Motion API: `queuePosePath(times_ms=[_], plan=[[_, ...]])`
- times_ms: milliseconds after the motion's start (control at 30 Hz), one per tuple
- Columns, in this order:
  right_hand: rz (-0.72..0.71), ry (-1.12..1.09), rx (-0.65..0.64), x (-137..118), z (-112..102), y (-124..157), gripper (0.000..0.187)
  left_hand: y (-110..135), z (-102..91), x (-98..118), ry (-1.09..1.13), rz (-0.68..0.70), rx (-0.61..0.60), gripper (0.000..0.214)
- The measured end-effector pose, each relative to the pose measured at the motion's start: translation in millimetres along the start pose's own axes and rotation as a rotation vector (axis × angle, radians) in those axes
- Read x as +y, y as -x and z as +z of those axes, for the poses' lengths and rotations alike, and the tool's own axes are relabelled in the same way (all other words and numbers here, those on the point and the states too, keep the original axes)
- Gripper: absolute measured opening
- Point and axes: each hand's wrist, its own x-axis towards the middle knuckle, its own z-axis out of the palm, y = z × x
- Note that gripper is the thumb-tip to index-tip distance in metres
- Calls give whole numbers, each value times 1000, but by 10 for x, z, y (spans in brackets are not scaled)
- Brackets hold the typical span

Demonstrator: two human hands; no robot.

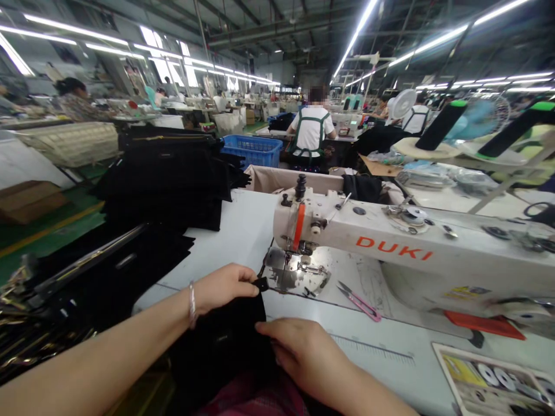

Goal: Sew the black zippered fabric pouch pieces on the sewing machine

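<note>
My left hand pinches a small black tab at the top edge of a black fabric piece, just left of the sewing machine's needle area. My right hand lies curled on the lower right of the same black fabric, fingers pressing it at the table's front edge. The white sewing machine marked DUKI stretches to the right. A bracelet sits on my left wrist.
Pink thread snips lie on the white table right of the needle plate. Stacks of black fabric pieces fill the left side. A blue basket and a person in a white shirt are behind. Thread cones stand at right.
</note>
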Motion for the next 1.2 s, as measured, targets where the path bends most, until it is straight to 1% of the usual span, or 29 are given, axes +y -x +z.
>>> queuePosePath(times_ms=[67,100,133,167,233,300,333,367,433,533,600,700,800,867,1000,1200], plan=[[-60,316,-17,210,77,-134,33,-344,-42,-89,-122,9,25,22],[-78,458,-6,309,92,-214,24,-515,-52,-111,-168,22,57,18],[-84,541,10,400,87,-296,17,-677,-58,-115,-220,45,98,14],[-84,594,24,482,64,-374,13,-826,-58,-102,-271,73,148,11],[-79,620,36,623,-20,-494,13,-1064,-44,-40,-356,139,264,10],[-90,637,32,731,-115,-539,17,-1204,0,33,-416,206,357,16],[-99,641,28,773,-154,-530,18,-1231,35,61,-438,237,380,16],[-109,643,24,805,-180,-503,20,-1229,79,77,-457,266,387,16],[-126,642,26,845,-197,-415,22,-1148,185,71,-487,322,375,15],[-125,634,59,857,-159,-280,26,-911,336,-8,-504,411,344,17],[-123,611,97,851,-128,-234,27,-761,385,-70,-495,495,326,24],[-120,582,132,836,-109,-232,27,-656,346,-139,-475,598,276,36],[-112,587,126,822,-114,-256,28,-680,231,-187,-490,636,174,38],[-117,594,118,814,-117,-268,29,-716,167,-216,-499,663,134,38],[-119,598,126,803,-118,-280,28,-754,120,-252,-495,685,100,40],[-87,584,117,804,-137,-280,27,-767,125,-237,-490,693,106,41]])
